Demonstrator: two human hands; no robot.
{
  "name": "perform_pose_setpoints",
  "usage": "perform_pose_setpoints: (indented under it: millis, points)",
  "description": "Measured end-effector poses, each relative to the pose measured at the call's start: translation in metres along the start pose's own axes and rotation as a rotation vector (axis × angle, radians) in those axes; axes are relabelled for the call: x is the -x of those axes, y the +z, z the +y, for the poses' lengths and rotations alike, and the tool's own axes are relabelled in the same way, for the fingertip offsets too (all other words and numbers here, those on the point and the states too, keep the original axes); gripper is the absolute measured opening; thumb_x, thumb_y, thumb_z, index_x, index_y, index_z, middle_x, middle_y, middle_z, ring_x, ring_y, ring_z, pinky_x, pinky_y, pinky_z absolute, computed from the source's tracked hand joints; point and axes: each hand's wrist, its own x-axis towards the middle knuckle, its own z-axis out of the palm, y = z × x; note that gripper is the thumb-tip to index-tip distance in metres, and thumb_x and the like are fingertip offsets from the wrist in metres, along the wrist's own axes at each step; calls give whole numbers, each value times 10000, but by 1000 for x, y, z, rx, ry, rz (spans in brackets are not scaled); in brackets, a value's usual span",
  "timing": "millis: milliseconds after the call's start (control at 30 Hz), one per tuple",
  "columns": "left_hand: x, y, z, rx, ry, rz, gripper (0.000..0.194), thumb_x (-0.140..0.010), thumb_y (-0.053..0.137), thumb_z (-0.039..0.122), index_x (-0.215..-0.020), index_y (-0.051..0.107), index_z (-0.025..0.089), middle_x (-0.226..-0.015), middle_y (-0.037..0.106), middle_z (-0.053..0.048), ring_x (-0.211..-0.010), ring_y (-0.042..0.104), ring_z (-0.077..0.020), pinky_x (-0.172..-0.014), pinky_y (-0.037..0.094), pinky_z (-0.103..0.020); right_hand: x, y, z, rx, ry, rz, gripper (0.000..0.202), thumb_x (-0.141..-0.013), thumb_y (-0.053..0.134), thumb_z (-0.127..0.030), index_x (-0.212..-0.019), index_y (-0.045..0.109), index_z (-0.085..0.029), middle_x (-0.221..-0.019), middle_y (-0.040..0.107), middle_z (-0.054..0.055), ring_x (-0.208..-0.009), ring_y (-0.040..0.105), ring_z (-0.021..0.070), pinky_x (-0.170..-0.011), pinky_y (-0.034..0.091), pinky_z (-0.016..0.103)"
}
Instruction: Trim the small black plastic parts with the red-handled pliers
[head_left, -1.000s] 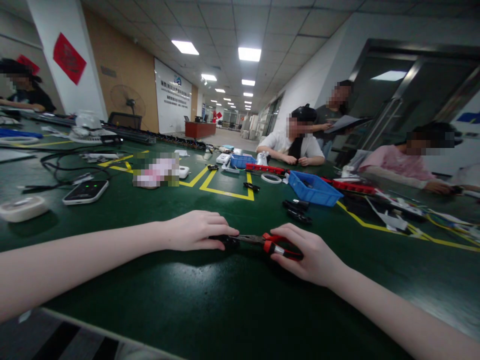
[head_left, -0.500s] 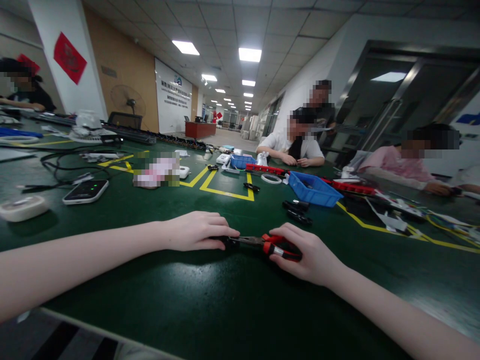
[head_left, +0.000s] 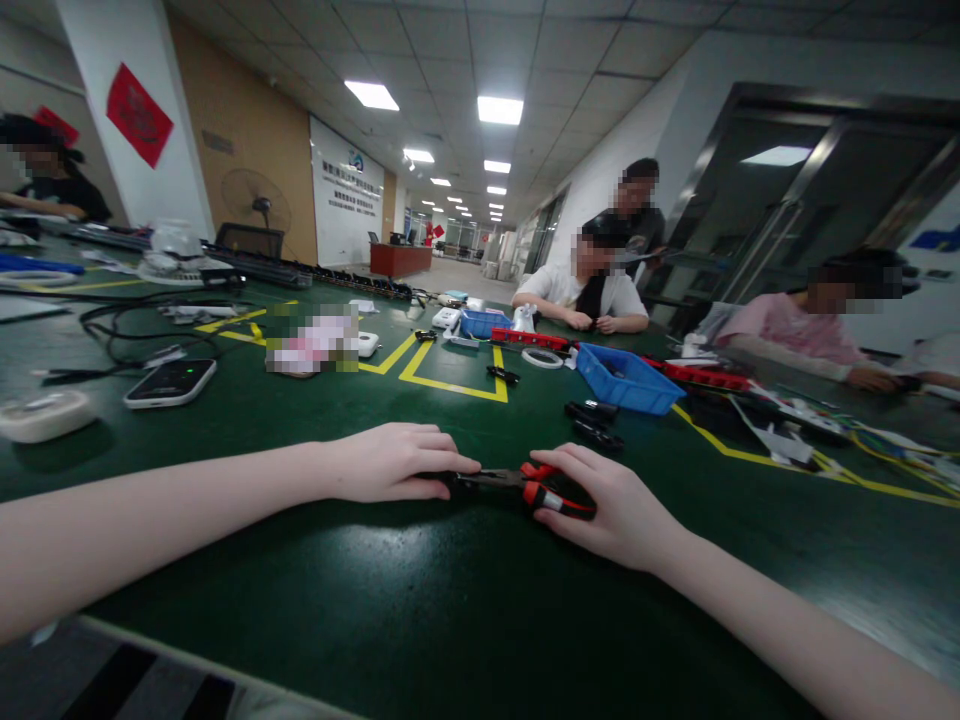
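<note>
My left hand [head_left: 401,463] is closed round a small black part [head_left: 463,482], most of which its fingers hide. In my right hand [head_left: 611,500] are red-and-black long-nose pliers [head_left: 544,492], their handles slightly spread. The plier jaws point left and meet the black part beside my left fingertips; whether they grip it is too small to tell. Beyond my right hand, several black parts [head_left: 596,423] lie on the green table [head_left: 360,610]. Another black piece [head_left: 502,374] rests near the yellow tape.
A blue bin [head_left: 628,378] stands beyond my right hand, near a white ring [head_left: 541,357] and a red strip [head_left: 529,339]. At left are a phone-like device [head_left: 171,383], a white round case [head_left: 46,415] and black cables [head_left: 112,325]. People sit across the table.
The plier handles have spread a little in my right hand, which has shifted slightly left. My left hand has hardly moved.
</note>
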Motion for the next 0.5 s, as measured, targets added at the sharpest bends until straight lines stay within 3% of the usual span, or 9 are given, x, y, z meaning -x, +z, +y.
perform_pose_setpoints:
  millis: [500]
  points:
    - [0, -2, 1, 7, 8, -23, 426, -1050, 474, 284, -1462, 481, 176, -1228, 642, -127, -1084, 615, -246, -949, 500, -361, 2, 0, 0, -2, -75, 117, 404, -870, 689, -383, -1220, 615, -194, -1111, 703, 115, -958, 703, 248, -820, 602, 391]
